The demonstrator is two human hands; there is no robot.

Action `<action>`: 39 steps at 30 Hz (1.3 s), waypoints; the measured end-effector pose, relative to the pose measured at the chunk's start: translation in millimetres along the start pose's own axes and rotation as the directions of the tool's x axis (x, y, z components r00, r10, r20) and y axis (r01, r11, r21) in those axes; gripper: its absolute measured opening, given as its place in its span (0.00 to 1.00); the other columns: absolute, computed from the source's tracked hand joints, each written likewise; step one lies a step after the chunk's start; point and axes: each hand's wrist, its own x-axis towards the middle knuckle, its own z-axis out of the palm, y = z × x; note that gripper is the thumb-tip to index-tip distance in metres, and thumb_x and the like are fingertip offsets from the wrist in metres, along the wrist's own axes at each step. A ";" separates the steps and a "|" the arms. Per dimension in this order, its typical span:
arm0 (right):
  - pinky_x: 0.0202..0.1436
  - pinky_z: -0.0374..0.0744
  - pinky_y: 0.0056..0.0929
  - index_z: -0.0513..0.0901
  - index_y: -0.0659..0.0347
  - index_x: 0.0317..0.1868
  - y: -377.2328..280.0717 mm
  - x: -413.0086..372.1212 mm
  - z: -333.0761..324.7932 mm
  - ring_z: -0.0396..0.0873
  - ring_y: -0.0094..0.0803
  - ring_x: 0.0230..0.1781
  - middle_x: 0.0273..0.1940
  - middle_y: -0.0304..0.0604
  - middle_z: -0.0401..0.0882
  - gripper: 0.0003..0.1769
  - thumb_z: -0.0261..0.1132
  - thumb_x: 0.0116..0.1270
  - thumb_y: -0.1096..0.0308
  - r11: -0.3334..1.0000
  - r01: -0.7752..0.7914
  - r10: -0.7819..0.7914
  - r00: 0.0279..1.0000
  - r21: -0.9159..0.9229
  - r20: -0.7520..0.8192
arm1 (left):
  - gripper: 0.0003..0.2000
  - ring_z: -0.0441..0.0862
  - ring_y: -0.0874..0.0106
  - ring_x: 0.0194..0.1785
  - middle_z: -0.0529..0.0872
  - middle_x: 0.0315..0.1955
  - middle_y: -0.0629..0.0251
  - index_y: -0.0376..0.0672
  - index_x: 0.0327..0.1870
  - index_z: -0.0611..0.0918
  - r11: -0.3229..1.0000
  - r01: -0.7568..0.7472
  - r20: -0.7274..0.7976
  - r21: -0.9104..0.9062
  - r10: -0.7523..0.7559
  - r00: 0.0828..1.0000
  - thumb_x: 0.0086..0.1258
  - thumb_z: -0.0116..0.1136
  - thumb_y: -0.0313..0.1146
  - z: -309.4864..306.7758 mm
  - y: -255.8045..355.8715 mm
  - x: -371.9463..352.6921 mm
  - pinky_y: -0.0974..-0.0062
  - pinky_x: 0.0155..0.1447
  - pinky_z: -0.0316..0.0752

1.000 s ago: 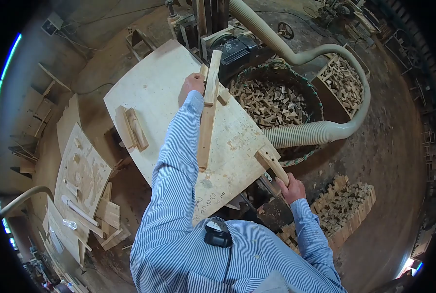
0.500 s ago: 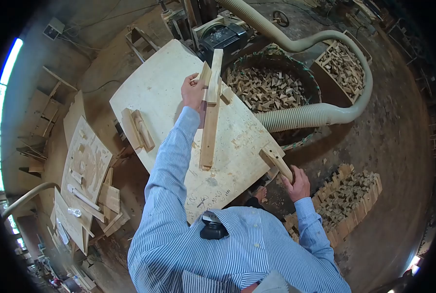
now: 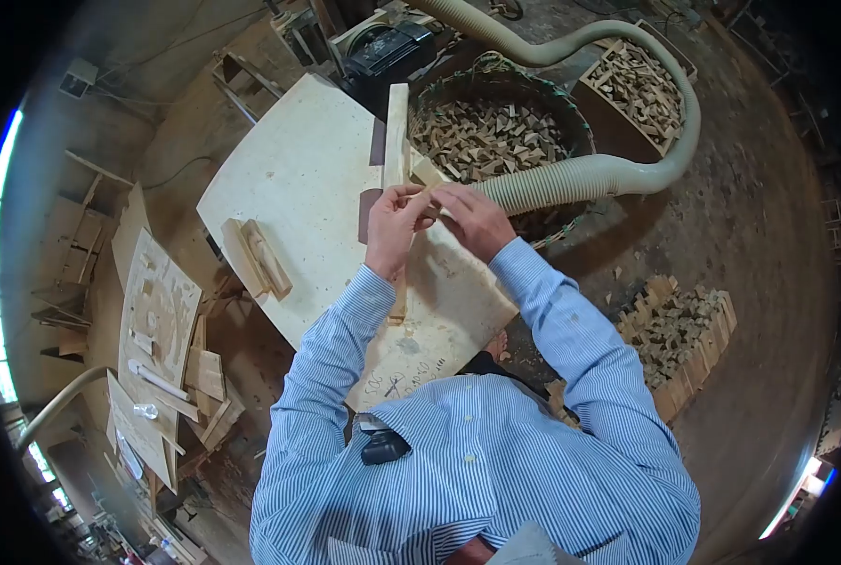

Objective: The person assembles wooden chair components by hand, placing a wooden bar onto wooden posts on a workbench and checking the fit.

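Observation:
Both hands meet over the pale worktable, in front of the wooden guide strip. My left hand is closed, its thumb and fingers pinched at the inner side. Beside it my right hand curls its fingers towards the left fingertips. A piece of pale wood seems to be between them, mostly hidden by the fingers. Beyond the fingers, a small wooden block sits against the strip. Under my left hand a wooden board runs towards me, largely covered.
Two shaped wooden pieces lie at the table's left. Behind the table are a motor and a basket of wood offcuts. A ribbed hose curves around the right. More offcuts are stacked on the floor, lower right.
My right hand has come from the table's right corner, up and left, to meet my left hand. My left hand has drawn back towards me. The wooden piece at the corner has left there.

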 end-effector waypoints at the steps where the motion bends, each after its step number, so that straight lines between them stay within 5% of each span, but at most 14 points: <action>1: 0.66 0.85 0.43 0.83 0.59 0.65 4.9 5.8 2.6 0.86 0.48 0.62 0.60 0.48 0.87 0.24 0.75 0.69 0.70 1.000 0.011 -0.011 1.000 0.008 0.011 | 0.15 0.88 0.78 0.43 0.89 0.44 0.66 0.35 0.60 0.82 0.999 -0.004 -0.008 0.036 0.004 1.000 0.82 0.67 0.35 -1.5 2.9 2.8 0.78 0.51 0.87; 4: 0.61 0.86 0.42 0.84 0.60 0.63 22.3 12.8 17.8 0.89 0.47 0.55 0.54 0.50 0.89 0.21 0.74 0.71 0.68 0.989 -0.067 0.068 0.998 0.128 -0.004 | 0.16 0.87 0.79 0.40 0.89 0.40 0.65 0.32 0.56 0.84 0.999 -0.038 -0.055 0.031 0.039 0.998 0.81 0.69 0.38 -3.5 1.4 13.9 0.82 0.44 0.83; 6: 0.55 0.87 0.39 0.82 0.62 0.68 39.1 32.4 29.9 0.90 0.40 0.49 0.50 0.48 0.90 0.26 0.73 0.72 0.67 0.824 -0.369 0.403 0.915 0.429 0.014 | 0.20 0.86 0.79 0.39 0.89 0.39 0.68 0.31 0.57 0.84 0.953 -0.257 -0.064 0.159 0.269 0.961 0.80 0.71 0.42 -8.9 -4.4 26.8 0.81 0.42 0.82; 7: 0.52 0.86 0.36 0.81 0.62 0.71 57.4 41.3 38.4 0.89 0.35 0.46 0.48 0.47 0.90 0.27 0.73 0.73 0.66 0.729 -0.511 0.547 0.835 0.456 0.061 | 0.25 0.88 0.69 0.48 0.89 0.47 0.60 0.33 0.59 0.83 0.850 -0.322 -0.105 0.417 0.398 0.912 0.76 0.74 0.47 -17.0 -18.0 35.6 0.70 0.52 0.84; 8: 0.48 0.86 0.33 0.79 0.62 0.73 75.8 51.7 47.0 0.88 0.30 0.43 0.45 0.45 0.90 0.29 0.72 0.75 0.65 0.611 -0.635 0.675 0.730 0.473 0.109 | 0.25 0.88 0.69 0.48 0.89 0.47 0.60 0.33 0.59 0.83 0.850 -0.318 -0.113 0.420 0.397 0.911 0.76 0.74 0.47 -24.0 -25.7 39.3 0.70 0.52 0.84; 9: 0.44 0.85 0.29 0.78 0.62 0.74 84.8 57.5 50.9 0.85 0.25 0.38 0.41 0.43 0.88 0.30 0.73 0.76 0.63 0.437 -0.635 0.728 0.665 0.637 0.164 | 0.26 0.85 0.62 0.55 0.87 0.52 0.56 0.34 0.60 0.83 0.605 -0.375 -0.045 0.702 0.563 0.825 0.75 0.74 0.48 -28.1 -35.9 40.9 0.64 0.59 0.81; 10: 0.44 0.85 0.29 0.78 0.62 0.74 91.9 63.0 56.4 0.85 0.25 0.38 0.41 0.43 0.88 0.30 0.73 0.76 0.63 0.434 -0.635 0.730 0.664 0.639 0.164 | 0.27 0.82 0.55 0.62 0.85 0.58 0.51 0.36 0.61 0.83 0.282 -0.356 0.079 0.891 0.676 0.733 0.74 0.74 0.49 -32.1 -42.6 44.7 0.57 0.67 0.78; 11: 0.44 0.84 0.28 0.77 0.62 0.75 98.3 68.8 62.1 0.84 0.24 0.37 0.40 0.42 0.87 0.31 0.72 0.77 0.63 0.428 -0.632 0.723 0.668 0.646 0.175 | 0.29 0.69 0.45 0.76 0.76 0.71 0.46 0.39 0.66 0.81 0.351 -0.351 0.093 0.868 0.580 0.809 0.73 0.73 0.50 -36.7 -50.8 49.0 0.50 0.78 0.67; 12: 0.43 0.84 0.26 0.75 0.62 0.76 105.0 73.5 66.7 0.84 0.23 0.36 0.39 0.42 0.87 0.31 0.72 0.77 0.63 0.423 -0.629 0.717 0.672 0.652 0.182 | 0.29 0.69 0.45 0.76 0.76 0.71 0.46 0.39 0.66 0.81 0.350 -0.355 0.096 0.867 0.582 0.808 0.73 0.73 0.50 -37.9 -59.4 56.1 0.50 0.78 0.67; 14: 0.43 0.83 0.26 0.76 0.62 0.75 113.1 82.0 74.9 0.83 0.23 0.36 0.40 0.39 0.86 0.29 0.71 0.78 0.65 0.428 -0.663 0.701 0.673 0.614 0.237 | 0.34 0.64 0.43 0.82 0.70 0.77 0.43 0.40 0.74 0.77 0.168 -0.335 0.173 0.927 0.603 0.779 0.76 0.70 0.52 -36.8 -68.8 62.8 0.47 0.82 0.63; 20: 0.44 0.83 0.25 0.78 0.62 0.72 131.1 79.5 105.3 0.81 0.21 0.37 0.44 0.37 0.86 0.23 0.68 0.81 0.67 0.326 -0.694 0.575 0.685 0.642 0.447 | 0.38 0.52 0.43 0.88 0.57 0.85 0.44 0.45 0.82 0.69 0.116 -0.291 0.191 0.950 0.522 0.831 0.79 0.64 0.57 -34.7 -79.0 58.9 0.45 0.86 0.55; 24: 0.45 0.84 0.26 0.77 0.60 0.74 137.7 71.5 113.3 0.82 0.21 0.37 0.47 0.38 0.88 0.25 0.68 0.82 0.65 0.393 -0.733 0.561 0.670 0.555 0.487 | 0.39 0.49 0.42 0.89 0.53 0.87 0.45 0.48 0.83 0.70 0.023 -0.230 0.191 0.973 0.482 0.855 0.79 0.59 0.63 -28.0 -76.3 57.3 0.42 0.87 0.52; 29: 0.68 0.81 0.40 0.77 0.62 0.75 131.6 70.2 126.8 0.86 0.47 0.61 0.62 0.58 0.87 0.29 0.66 0.81 0.56 0.585 -0.692 0.554 0.722 0.423 0.415 | 0.40 0.45 0.44 0.90 0.48 0.89 0.48 0.54 0.84 0.71 -0.060 -0.160 0.170 0.985 0.440 0.882 0.77 0.59 0.68 -28.1 -75.2 59.4 0.40 0.87 0.50; 39: 0.73 0.78 0.43 0.78 0.58 0.75 135.0 78.8 118.5 0.83 0.51 0.68 0.68 0.56 0.85 0.28 0.65 0.79 0.56 0.617 -0.686 0.517 0.723 0.386 0.459 | 0.37 0.48 0.43 0.90 0.50 0.89 0.48 0.55 0.81 0.76 -0.052 -0.078 0.093 0.996 0.422 0.902 0.78 0.59 0.65 -18.7 -74.6 63.1 0.43 0.87 0.53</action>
